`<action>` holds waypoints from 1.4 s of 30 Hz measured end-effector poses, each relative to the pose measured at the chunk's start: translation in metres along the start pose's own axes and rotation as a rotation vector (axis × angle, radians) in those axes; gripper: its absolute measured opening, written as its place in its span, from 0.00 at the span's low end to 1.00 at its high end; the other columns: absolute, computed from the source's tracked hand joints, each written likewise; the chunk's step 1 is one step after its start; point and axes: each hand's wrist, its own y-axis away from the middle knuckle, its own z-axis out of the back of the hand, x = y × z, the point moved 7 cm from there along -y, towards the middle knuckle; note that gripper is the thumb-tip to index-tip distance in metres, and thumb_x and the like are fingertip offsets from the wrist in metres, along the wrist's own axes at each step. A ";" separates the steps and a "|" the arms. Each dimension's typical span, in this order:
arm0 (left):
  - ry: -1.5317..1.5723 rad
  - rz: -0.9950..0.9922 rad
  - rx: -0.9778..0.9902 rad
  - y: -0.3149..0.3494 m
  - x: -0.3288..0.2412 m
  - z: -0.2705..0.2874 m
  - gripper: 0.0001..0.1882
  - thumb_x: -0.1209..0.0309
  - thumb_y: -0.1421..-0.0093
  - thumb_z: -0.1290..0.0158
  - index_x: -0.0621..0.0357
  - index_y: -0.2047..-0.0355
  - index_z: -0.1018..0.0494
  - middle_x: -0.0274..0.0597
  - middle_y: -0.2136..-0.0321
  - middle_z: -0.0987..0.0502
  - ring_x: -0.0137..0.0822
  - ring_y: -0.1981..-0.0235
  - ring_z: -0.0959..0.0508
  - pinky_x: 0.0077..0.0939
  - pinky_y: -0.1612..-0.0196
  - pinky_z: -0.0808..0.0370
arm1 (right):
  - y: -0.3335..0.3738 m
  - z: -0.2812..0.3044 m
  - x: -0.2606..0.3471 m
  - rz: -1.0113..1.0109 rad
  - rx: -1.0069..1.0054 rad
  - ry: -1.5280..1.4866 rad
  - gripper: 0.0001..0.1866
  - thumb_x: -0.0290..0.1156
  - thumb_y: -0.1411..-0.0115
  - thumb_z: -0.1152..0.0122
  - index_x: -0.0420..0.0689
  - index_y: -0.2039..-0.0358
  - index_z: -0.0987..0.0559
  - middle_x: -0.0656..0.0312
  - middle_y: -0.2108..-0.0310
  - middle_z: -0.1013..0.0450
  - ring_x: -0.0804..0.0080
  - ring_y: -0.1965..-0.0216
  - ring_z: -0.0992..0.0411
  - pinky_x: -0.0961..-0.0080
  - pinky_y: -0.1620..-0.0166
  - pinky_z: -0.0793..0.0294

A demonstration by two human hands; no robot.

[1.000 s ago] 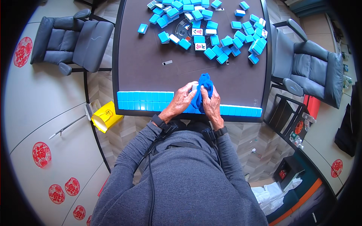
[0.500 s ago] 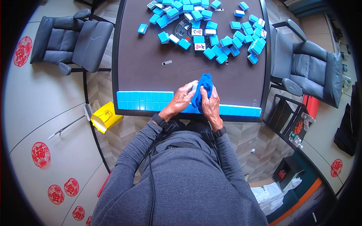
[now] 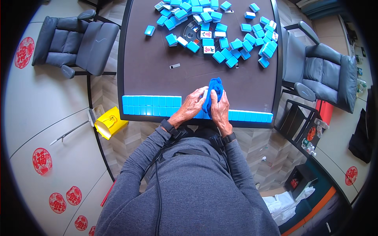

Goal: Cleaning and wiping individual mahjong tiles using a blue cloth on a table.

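Observation:
My right hand is closed around a bunched blue cloth above the near part of the mahjong table. Beside it, my left hand pinches a mahjong tile; only a pale edge of the tile shows, pressed against the cloth. Below both hands a row of blue-backed mahjong tiles lines the near edge, two deep at the left and a single line at the right. The hands cover the row's middle.
Loose mahjong tiles, mostly blue side up, lie scattered over the far half of the table. Grey armchairs stand at the left and right. A yellow bin hangs near the table's left corner.
Both hands stay in nearly the same place. The tile has turned or slipped behind the cloth, so less of it shows, and the cloth has shifted slightly to the right.

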 end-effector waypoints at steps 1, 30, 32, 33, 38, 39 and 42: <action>0.000 -0.001 0.007 0.001 -0.014 -0.002 0.26 0.72 0.22 0.48 0.66 0.27 0.34 0.49 0.35 0.24 0.36 0.38 0.23 0.33 0.33 0.26 | -0.001 0.001 -0.004 -0.006 -0.012 -0.005 0.29 0.53 0.22 0.45 0.34 0.45 0.24 0.42 0.54 0.22 0.46 0.52 0.22 0.54 0.47 0.24; -0.293 -0.255 -0.050 0.013 -0.053 0.017 0.29 0.84 0.43 0.37 0.63 0.40 0.25 0.52 0.46 0.23 0.41 0.53 0.16 0.33 0.56 0.15 | -0.004 -0.003 -0.019 -0.212 0.142 -0.248 0.22 0.49 0.25 0.37 0.38 0.53 0.17 0.67 0.63 0.23 0.79 0.61 0.30 0.74 0.57 0.25; -0.390 -0.353 -0.084 0.013 -0.050 0.015 0.29 0.85 0.43 0.38 0.63 0.40 0.25 0.52 0.46 0.24 0.41 0.54 0.17 0.33 0.57 0.16 | -0.005 -0.005 -0.020 -0.166 0.099 -0.228 0.24 0.50 0.26 0.36 0.37 0.51 0.16 0.61 0.66 0.20 0.75 0.65 0.25 0.70 0.59 0.22; -0.485 -0.451 -0.114 0.014 -0.056 0.014 0.30 0.86 0.44 0.39 0.64 0.39 0.25 0.52 0.46 0.24 0.42 0.54 0.17 0.33 0.57 0.16 | -0.005 -0.006 -0.019 -0.166 0.098 -0.228 0.24 0.50 0.26 0.36 0.37 0.51 0.16 0.61 0.66 0.20 0.75 0.65 0.25 0.70 0.59 0.22; -0.397 -0.247 -0.018 0.015 -0.042 0.012 0.32 0.86 0.48 0.34 0.66 0.41 0.26 0.55 0.48 0.27 0.54 0.49 0.19 0.40 0.49 0.18 | -0.005 -0.005 -0.022 -0.174 0.097 -0.171 0.25 0.52 0.26 0.37 0.36 0.56 0.16 0.62 0.69 0.21 0.75 0.66 0.26 0.69 0.61 0.23; -0.377 -0.196 -0.003 0.015 -0.043 0.011 0.32 0.85 0.48 0.34 0.66 0.41 0.26 0.54 0.49 0.27 0.53 0.51 0.19 0.40 0.49 0.19 | -0.006 -0.006 -0.021 -0.174 0.096 -0.170 0.25 0.52 0.26 0.37 0.36 0.56 0.16 0.62 0.69 0.21 0.75 0.66 0.26 0.69 0.61 0.23; -0.259 -0.106 0.003 0.016 -0.049 0.011 0.31 0.83 0.47 0.33 0.65 0.41 0.25 0.52 0.50 0.26 0.51 0.53 0.19 0.40 0.50 0.20 | -0.007 -0.004 -0.020 -0.206 0.065 -0.247 0.24 0.52 0.24 0.39 0.40 0.63 0.18 0.68 0.70 0.26 0.80 0.68 0.32 0.73 0.62 0.28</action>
